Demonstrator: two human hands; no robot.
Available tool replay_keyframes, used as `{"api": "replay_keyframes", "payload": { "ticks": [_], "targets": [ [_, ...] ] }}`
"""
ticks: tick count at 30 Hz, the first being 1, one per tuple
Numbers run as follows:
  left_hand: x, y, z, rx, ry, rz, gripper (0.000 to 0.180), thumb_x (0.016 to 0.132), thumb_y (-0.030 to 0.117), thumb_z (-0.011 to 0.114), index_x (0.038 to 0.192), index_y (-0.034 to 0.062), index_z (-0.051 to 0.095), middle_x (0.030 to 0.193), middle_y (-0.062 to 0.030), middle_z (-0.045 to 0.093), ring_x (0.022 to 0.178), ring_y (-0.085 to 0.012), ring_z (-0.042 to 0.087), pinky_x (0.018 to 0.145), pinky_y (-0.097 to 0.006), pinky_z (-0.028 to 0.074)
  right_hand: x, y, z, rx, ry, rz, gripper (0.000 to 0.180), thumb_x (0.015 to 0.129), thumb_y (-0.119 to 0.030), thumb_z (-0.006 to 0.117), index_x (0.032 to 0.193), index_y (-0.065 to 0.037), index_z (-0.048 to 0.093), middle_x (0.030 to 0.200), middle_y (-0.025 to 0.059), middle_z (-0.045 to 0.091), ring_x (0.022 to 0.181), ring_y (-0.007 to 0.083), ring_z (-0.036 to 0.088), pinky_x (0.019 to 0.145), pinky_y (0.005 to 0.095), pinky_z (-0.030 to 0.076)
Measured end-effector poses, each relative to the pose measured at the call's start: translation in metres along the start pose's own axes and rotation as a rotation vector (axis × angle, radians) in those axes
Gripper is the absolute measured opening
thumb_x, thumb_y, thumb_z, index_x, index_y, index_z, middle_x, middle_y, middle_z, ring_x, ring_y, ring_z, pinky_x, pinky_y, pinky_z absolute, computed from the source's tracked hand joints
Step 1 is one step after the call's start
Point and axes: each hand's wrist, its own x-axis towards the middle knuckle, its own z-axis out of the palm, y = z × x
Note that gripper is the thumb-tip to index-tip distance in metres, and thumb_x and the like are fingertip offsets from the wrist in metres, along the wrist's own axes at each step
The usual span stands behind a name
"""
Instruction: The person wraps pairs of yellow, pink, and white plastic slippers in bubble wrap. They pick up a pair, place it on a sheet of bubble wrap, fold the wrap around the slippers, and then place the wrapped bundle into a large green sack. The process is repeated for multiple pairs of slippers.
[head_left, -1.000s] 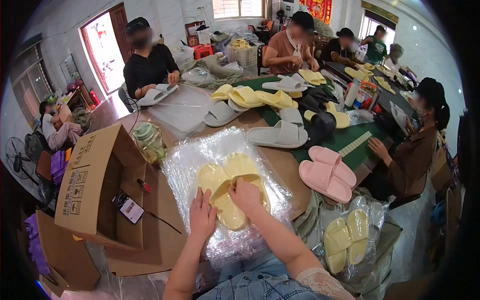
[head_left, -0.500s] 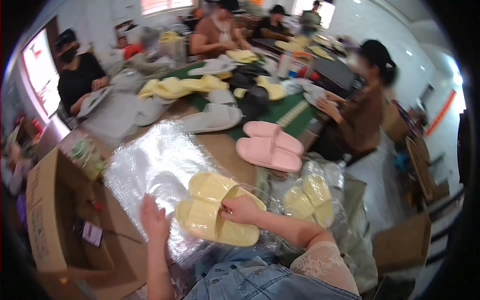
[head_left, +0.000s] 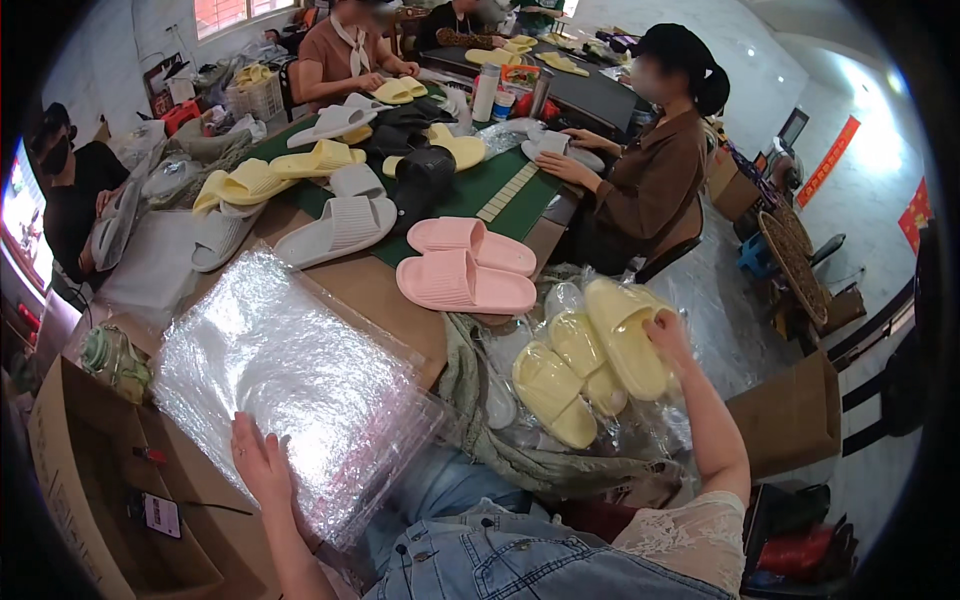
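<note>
My right hand (head_left: 668, 342) grips a pair of pale yellow slippers (head_left: 632, 335) by the straps at my right. Clear plastic seems to wrap them. Just beneath and to their left lies another yellow pair (head_left: 556, 392) in a clear bag, on a grey-green woven sack (head_left: 465, 370). Over at my left, my left hand (head_left: 262, 458) is open, its fingers stretched out, at the edge of a stack of shiny clear plastic bags (head_left: 290, 350). It holds nothing. A pair of pink slippers (head_left: 468, 280) rests on the table beyond the bags.
An open cardboard box (head_left: 100, 440) holding a phone-like device (head_left: 162, 515) stands at my left, a green jar (head_left: 112, 355) beside it. Grey, yellow and black slippers cover the green mat (head_left: 510, 210). A co-worker (head_left: 655, 170) sits at the right, others across. Another carton (head_left: 785, 420) stands right.
My right hand has carried the yellow slippers from over the plastic bags rightward to the sack. My left hand has shifted slightly left and down. The view has turned to the right.
</note>
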Motion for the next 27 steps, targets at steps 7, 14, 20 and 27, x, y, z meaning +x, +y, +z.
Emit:
{"api": "replay_keyframes", "payload": {
  "ticks": [7, 14, 20, 27],
  "targets": [
    [-0.001, 0.009, -0.01, -0.028, 0.012, -0.05, 0.053, 0.093, 0.017, 0.055, 0.142, -0.0002, 0.044, 0.148, -0.0223, 0.044, 0.139, -0.039, 0.037, 0.115, -0.047, 0.027, -0.021, 0.097, 0.163, 0.446, 0.144, 0.389, 0.032, 0.093, -0.029, 0.052, 0.094, 0.0, 0.064, 0.08, 0.0085, 0.065, 0.07, 0.0238, 0.064, 0.064, 0.0439, 0.051],
    [0.0, 0.004, 0.009, -0.13, -0.002, -0.06, 0.054, 0.091, 0.014, 0.056, 0.141, -0.0014, 0.045, 0.148, -0.023, 0.044, 0.139, -0.0389, 0.038, 0.116, -0.046, 0.026, 0.003, 0.302, 0.083, 0.942, -0.389, 0.866, 0.026, 0.094, -0.022, 0.05, 0.101, -0.006, 0.069, 0.099, 0.0156, 0.071, 0.092, 0.0317, 0.07, 0.073, 0.0461, 0.057],
    [0.003, 0.014, -0.003, -0.094, 0.025, -0.043, 0.053, 0.091, 0.014, 0.057, 0.139, -0.0026, 0.046, 0.146, -0.024, 0.045, 0.137, -0.0402, 0.04, 0.115, -0.047, 0.028, -0.044, 0.254, 0.152, -0.448, -0.624, 0.313, 0.029, 0.093, -0.024, 0.05, 0.106, -0.008, 0.07, 0.108, 0.0169, 0.07, 0.1, 0.0338, 0.069, 0.08, 0.046, 0.056],
    [0.001, 0.014, 0.0, -0.123, 0.026, -0.075, 0.054, 0.089, 0.015, 0.06, 0.138, -0.003, 0.047, 0.145, -0.0241, 0.046, 0.136, -0.0405, 0.041, 0.114, -0.046, 0.029, 0.004, 0.127, 0.093, -0.929, -0.297, 0.265, 0.03, 0.09, -0.025, 0.054, 0.106, -0.009, 0.074, 0.111, 0.0135, 0.072, 0.102, 0.0324, 0.07, 0.083, 0.0429, 0.055]
  ]
}}
